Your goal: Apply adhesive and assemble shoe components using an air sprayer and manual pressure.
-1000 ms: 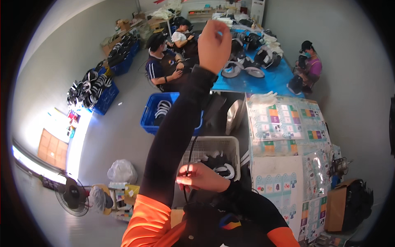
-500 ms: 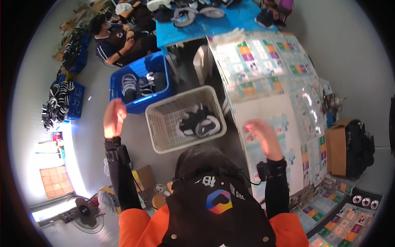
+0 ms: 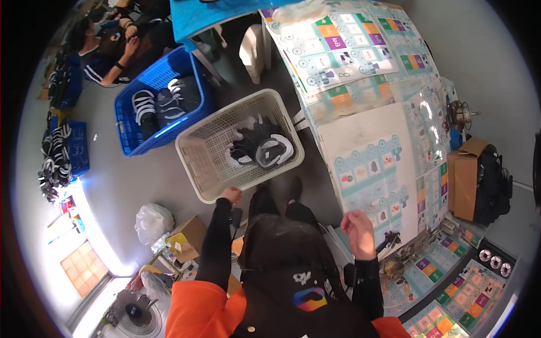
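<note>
My left hand (image 3: 231, 195) hangs by the near rim of the white plastic basket (image 3: 194, 176), its fingers loosely bent with nothing visible in them; whether it touches the rim I cannot tell. Inside the basket lies a small heap of black, grey and white shoe uppers (image 3: 260, 143). Over the near edge of the paper-covered table (image 3: 338, 132), my right hand (image 3: 358, 232) is held with fingers slightly bent and apart, empty. A small black tool-like object (image 3: 389, 241) lies beside it.
A blue basket (image 3: 125, 141) with black shoe uppers with white stripes stands beyond, left of the white one. A seated person (image 3: 110, 53) is at the far left. A blue table (image 3: 194, 19) stands at the back. A cardboard box (image 3: 189, 236) and a plastic bag (image 3: 153, 222) sit near left.
Both my hands have come down and closer to my body, the left also inward toward the basket rim. My view has tilted nearer, showing my legs and feet.
</note>
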### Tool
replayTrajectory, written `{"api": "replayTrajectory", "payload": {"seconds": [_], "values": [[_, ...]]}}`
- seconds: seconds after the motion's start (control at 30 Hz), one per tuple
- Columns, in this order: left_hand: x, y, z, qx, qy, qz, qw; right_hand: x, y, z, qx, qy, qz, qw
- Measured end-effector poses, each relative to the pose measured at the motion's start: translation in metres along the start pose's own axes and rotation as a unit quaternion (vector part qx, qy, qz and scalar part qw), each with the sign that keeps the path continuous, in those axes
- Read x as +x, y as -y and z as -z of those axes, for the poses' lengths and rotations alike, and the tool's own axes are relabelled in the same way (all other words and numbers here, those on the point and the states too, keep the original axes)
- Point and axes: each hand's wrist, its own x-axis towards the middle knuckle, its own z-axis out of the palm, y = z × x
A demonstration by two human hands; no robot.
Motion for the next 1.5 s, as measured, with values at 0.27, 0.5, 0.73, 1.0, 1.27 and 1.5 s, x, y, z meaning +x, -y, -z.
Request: {"api": "replayTrajectory", "payload": {"seconds": [0.27,0.5,0.73,1.0,1.27,1.5], "values": [[0.157,-0.058,-0.102,0.137,0.016,0.008,0.99,0.034,-0.08,-0.018,-0.096,-0.088,-0.083,0.988],[0.38,0.044,-0.099,0.198,-0.113,0.048,0.973,0.087,-0.164,0.002,-0.158,-0.08,-0.173,0.969],[0.443,0.061,-0.128,0.194,-0.08,0.068,0.975,0.118,-0.197,0.025,-0.135,-0.134,-0.187,0.964],[0.225,-0.05,-0.081,0.237,-0.287,-0.154,0.915,0.084,-0.122,0.005,-0.184,-0.05,-0.132,0.973],[-0.136,-0.189,0.018,0.246,-0.294,-0.38,0.842,0.055,-0.021,-0.027,-0.29,0.068,0.076,0.952],[-0.336,-0.301,-0.074,0.444,-0.24,-0.654,0.564,0.021,0.109,-0.05,-0.459,0.045,0.435,0.773]]}}
